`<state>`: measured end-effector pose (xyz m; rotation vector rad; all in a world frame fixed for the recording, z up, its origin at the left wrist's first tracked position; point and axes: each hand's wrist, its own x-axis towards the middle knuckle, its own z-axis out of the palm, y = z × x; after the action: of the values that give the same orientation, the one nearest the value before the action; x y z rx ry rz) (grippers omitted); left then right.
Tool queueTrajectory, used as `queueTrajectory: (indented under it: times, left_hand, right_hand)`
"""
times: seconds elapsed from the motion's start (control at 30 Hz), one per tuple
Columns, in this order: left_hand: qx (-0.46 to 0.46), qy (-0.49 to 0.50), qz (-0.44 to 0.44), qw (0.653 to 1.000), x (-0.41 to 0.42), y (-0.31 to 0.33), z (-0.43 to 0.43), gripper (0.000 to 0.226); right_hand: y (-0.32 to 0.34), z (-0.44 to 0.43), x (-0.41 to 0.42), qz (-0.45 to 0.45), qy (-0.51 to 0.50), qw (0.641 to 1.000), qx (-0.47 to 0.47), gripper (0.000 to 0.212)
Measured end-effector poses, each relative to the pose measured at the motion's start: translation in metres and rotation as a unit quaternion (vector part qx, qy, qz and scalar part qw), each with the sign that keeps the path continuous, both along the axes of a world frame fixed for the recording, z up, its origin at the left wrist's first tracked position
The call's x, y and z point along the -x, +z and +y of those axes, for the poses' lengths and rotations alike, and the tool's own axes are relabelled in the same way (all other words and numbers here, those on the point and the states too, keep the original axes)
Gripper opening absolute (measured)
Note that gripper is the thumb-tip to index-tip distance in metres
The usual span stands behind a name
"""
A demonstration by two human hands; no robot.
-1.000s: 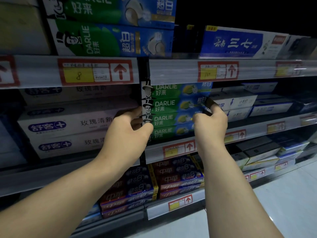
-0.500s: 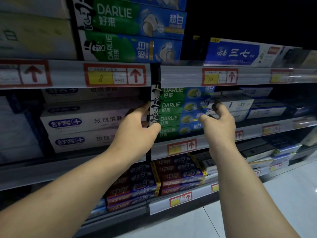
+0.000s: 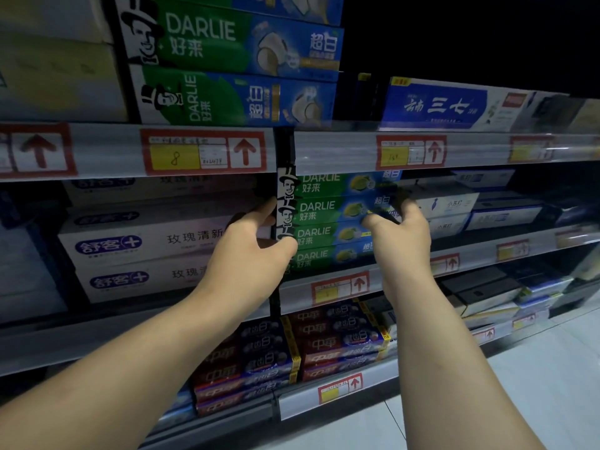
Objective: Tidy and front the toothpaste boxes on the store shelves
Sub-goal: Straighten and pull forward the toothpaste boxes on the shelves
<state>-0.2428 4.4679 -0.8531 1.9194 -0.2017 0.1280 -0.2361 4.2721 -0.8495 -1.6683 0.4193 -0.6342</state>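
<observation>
A red-framed price label (image 3: 203, 152) with a yellow field marked "8" and a red up arrow sits in the clear plastic label rail (image 3: 334, 151). Similar labels sit further right (image 3: 410, 153) and on the rails below (image 3: 339, 287). A black upright (image 3: 284, 147) splits the rails. Pale floor tiles (image 3: 535, 384) lie at lower right.

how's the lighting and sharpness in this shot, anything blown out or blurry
Head view: dim, upper right corner nearly black; glare streaks on the clear price rail; print on the green Darlie stack, gripped by left hand and right hand, is legible; far-right boxes are dark and soft; wide-angle lens bows the shelf lines.
</observation>
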Motion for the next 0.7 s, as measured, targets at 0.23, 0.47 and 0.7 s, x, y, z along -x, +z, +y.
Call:
queueTrajectory:
  times: [0.23,0.47,0.7]
  left_hand:
    - [-0.012,-0.003,0.0,1.0,-0.001,-0.001,0.002,0.066]
    - [-0.007,-0.005,0.003,1.0,-0.002,-0.001,0.002,0.069]
    - [-0.048,-0.025,-0.034,0.998,0.009,0.006,0.014,0.065]
  right_hand:
    - [-0.003,0.003,-0.008,-0.001,-0.019,1.0,-0.009,0.061]
    - [-0.004,0.002,-0.008,0.02,-0.022,0.999,0.018,0.061]
    - [-0.001,0.007,0.012,0.036,-0.039,0.992,0.118,0.072]
